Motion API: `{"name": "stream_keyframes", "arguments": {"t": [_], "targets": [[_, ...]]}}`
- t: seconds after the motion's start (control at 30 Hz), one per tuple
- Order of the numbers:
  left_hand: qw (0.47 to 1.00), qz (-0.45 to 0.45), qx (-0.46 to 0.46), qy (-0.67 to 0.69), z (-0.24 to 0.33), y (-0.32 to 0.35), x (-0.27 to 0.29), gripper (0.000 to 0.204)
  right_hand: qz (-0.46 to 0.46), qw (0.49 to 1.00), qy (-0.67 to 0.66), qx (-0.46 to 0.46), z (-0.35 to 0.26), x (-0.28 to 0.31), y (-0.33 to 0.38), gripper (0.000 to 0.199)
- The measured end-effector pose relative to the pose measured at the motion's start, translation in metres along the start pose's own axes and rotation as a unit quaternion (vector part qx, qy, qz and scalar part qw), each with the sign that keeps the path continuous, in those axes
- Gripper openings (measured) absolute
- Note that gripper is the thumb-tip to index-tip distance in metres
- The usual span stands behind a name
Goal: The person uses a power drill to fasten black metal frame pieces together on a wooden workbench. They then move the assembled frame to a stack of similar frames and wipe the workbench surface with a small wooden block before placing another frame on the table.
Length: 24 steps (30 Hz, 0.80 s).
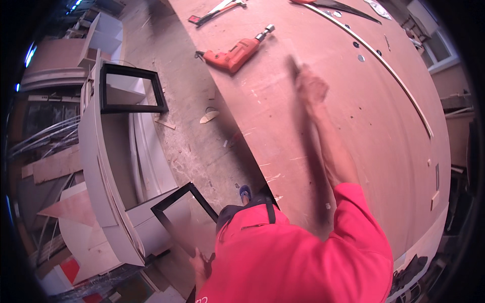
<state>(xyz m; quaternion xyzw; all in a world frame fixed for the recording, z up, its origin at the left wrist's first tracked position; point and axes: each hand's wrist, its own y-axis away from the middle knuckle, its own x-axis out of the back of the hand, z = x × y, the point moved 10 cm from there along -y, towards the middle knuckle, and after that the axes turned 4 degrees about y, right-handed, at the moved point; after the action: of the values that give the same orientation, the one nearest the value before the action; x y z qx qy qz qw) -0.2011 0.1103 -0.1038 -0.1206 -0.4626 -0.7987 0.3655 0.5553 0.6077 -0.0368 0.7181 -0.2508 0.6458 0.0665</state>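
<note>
My left hand is low beside my body, its fingers curled at the lower side of a black rectangular frame. My red jacket covers part of that frame. My right arm reaches forward over the pinkish wooden tabletop. At its end my right hand is closed and blurred; whether anything is in it I cannot make out. A dark shadow runs alongside the arm. An orange power drill lies to the left of the right hand, by the table's left edge.
A hammer lies at the far edge. A long thin strip curves along the right, near a handsaw and small dark discs. Another black frame rests on a white cabinet left of the concrete floor.
</note>
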Motion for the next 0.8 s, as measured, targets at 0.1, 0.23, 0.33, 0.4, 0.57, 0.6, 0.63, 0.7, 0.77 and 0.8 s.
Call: {"name": "stream_keyframes", "arguments": {"t": [0.1, 0.23, 0.33, 0.4, 0.57, 0.6, 0.63, 0.7, 0.77, 0.8], "targets": [[0.999, -0.004, -0.010, -0.030, 0.002, 0.000, -0.001, 0.033, 0.018, 0.997, 0.059, -0.048, 0.015, -0.022, -0.015, 0.019], [0.997, -0.019, -0.033, -0.060, 0.011, 0.004, -0.010, 0.038, 0.044, 0.983, 0.064, 0.167, -0.140, -0.053, 0.084, 0.034], [0.998, -0.031, -0.017, -0.060, 0.015, -0.003, -0.016, 0.038, -0.002, 0.941, -0.148, 0.306, -0.226, -0.035, 0.149, 0.030], [0.996, -0.045, -0.031, -0.075, 0.022, -0.015, -0.015, 0.039, -0.021, 0.960, -0.142, 0.241, -0.218, -0.018, 0.141, 0.025], [0.995, -0.069, -0.033, -0.068, 0.013, -0.066, -0.006, 0.044, 0.029, 0.998, -0.059, -0.007, -0.099, 0.010, 0.067, 0.018], [0.993, -0.082, -0.049, -0.062, 0.014, -0.075, -0.008, 0.042, 0.015, 0.998, -0.056, -0.002, -0.102, 0.002, 0.060, 0.019], [0.993, -0.080, -0.041, -0.069, 0.011, -0.083, -0.007, 0.040, -0.007, 0.999, -0.040, -0.006, -0.107, -0.010, 0.058, 0.020], [0.992, -0.079, -0.039, -0.089, 0.013, -0.095, -0.005, 0.038, -0.020, 0.999, -0.005, 0.029, -0.145, -0.031, 0.073, 0.022], [0.990, -0.080, -0.048, -0.108, 0.022, -0.104, -0.009, 0.038, -0.012, 0.988, -0.031, 0.149, -0.220, -0.042, 0.107, 0.023], [0.986, -0.083, -0.066, -0.125, 0.030, -0.108, -0.012, 0.038, -0.051, 0.969, -0.077, 0.228, -0.254, -0.049, 0.133, 0.023]]}}
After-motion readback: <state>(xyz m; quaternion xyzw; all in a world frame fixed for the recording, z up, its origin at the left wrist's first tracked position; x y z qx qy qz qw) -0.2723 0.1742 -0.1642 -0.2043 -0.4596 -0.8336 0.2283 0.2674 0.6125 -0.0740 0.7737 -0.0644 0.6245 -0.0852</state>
